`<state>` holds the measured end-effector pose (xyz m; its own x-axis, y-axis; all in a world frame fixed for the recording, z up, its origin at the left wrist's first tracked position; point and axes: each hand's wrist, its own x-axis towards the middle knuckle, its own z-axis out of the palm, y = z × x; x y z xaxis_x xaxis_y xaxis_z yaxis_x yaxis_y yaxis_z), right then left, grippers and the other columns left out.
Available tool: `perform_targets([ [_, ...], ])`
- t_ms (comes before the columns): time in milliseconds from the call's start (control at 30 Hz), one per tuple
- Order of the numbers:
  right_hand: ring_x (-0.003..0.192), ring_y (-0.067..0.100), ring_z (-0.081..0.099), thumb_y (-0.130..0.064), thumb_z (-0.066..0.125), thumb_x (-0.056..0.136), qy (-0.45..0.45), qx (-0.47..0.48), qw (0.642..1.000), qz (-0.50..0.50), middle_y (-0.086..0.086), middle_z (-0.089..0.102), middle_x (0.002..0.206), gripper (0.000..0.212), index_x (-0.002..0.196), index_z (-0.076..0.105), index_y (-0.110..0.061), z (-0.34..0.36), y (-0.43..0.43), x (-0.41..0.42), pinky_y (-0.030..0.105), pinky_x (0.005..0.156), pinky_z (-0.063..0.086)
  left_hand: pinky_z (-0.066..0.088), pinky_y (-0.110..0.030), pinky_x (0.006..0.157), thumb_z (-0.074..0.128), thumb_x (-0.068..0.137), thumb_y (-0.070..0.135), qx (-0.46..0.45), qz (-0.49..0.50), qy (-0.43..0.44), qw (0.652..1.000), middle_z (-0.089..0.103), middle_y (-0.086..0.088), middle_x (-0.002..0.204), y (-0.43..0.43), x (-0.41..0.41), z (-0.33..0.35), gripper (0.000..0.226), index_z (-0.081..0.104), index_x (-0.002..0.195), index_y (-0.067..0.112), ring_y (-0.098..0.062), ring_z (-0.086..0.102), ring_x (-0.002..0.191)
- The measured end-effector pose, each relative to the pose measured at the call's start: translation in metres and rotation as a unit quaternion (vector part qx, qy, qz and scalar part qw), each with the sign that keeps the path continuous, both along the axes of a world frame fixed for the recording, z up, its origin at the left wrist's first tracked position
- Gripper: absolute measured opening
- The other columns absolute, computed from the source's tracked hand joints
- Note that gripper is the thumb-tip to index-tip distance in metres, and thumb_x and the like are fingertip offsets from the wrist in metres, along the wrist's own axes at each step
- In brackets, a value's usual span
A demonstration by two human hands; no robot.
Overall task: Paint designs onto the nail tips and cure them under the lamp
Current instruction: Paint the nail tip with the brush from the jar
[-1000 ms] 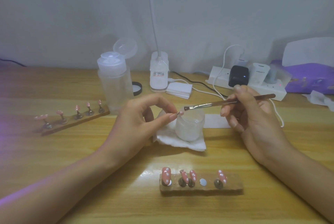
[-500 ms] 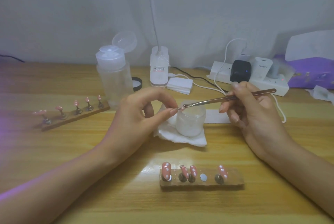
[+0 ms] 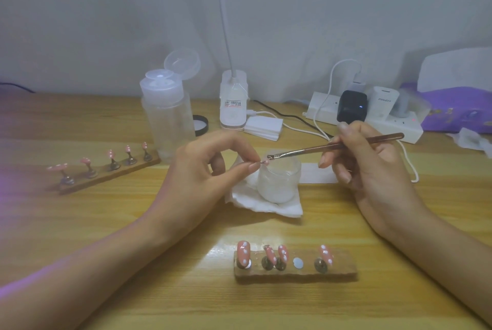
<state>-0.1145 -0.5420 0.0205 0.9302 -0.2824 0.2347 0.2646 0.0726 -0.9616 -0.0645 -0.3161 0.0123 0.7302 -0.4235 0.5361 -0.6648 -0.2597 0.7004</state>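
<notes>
Nail tip (image 3: 265, 162): pinched between the thumb and forefinger of the left hand (image 3: 202, 178) and held just over the rim of the frosted jar (image 3: 279, 180), which stands on a white pad (image 3: 266, 207). The right hand (image 3: 372, 170) grips the brush (image 3: 332, 146) pen-fashion. The bristles lie at the tip's upper right edge; whether they touch it or stand just off it cannot be told.

Change noted: over the last second the bristles have kept to that same edge, and both hands hold nearly the same pose, with no marked shift between them. Judgement: a painting stroke on this tip is in hand, and its curing has not begun.

Appearance: the tip is small and pink; any design on it is too small to make out. Four pink tips with white dots stand on the near holder strip (image 3: 295, 272). One bare seat (image 3: 298, 263) there is probably this tip's place. Five more pink tips stand on the far holder strip (image 3: 106, 174).
</notes>
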Motion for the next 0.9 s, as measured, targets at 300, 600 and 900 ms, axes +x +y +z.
perform_targets([
  [300, 0.042, 0.01, 0.041, -0.04, 0.056, 0.091, -0.013, 0.004, 1.0, 0.001, 0.005, 0.067, 0.061, 0.027, 0.077, 0.053, -0.017, -0.0009, -0.0006, -0.0001, 0.024, 0.043, 0.022, 0.034, -0.004, 0.056, 0.074, 0.088, 0.013, 0.002, -0.002, 0.002, 1.0, 0.055, 0.034, 0.06, -0.0004, -0.0005, -0.0004, 0.008, 0.069, 0.083, 0.018, -0.002, 0.044, 0.041],
  [600, 0.043, 0.011, 0.041, -0.04, 0.058, 0.095, -0.019, 0.006, 1.0, 0.008, 0.005, 0.066, 0.061, 0.028, 0.075, 0.055, -0.021, -0.0005, -0.0003, -0.0003, 0.02, 0.042, 0.026, 0.034, -0.007, 0.053, 0.077, 0.086, 0.018, -0.006, -0.003, 0.021, 1.0, 0.058, 0.027, 0.061, -0.0007, -0.0005, -0.001, 0.01, 0.068, 0.08, 0.019, -0.003, 0.045, 0.043],
  [900, 0.042, 0.011, 0.041, -0.037, 0.053, 0.093, -0.016, -0.013, 1.0, 0.013, 0.006, 0.066, 0.06, 0.024, 0.074, 0.056, -0.023, 0.0001, 0.0012, -0.0013, 0.026, 0.044, 0.024, 0.029, -0.005, 0.051, 0.077, 0.086, 0.02, -0.009, -0.004, 0.034, 0.999, 0.052, 0.024, 0.051, -0.0012, -0.0016, 0.0003, 0.012, 0.068, 0.079, 0.018, -0.001, 0.042, 0.041],
])
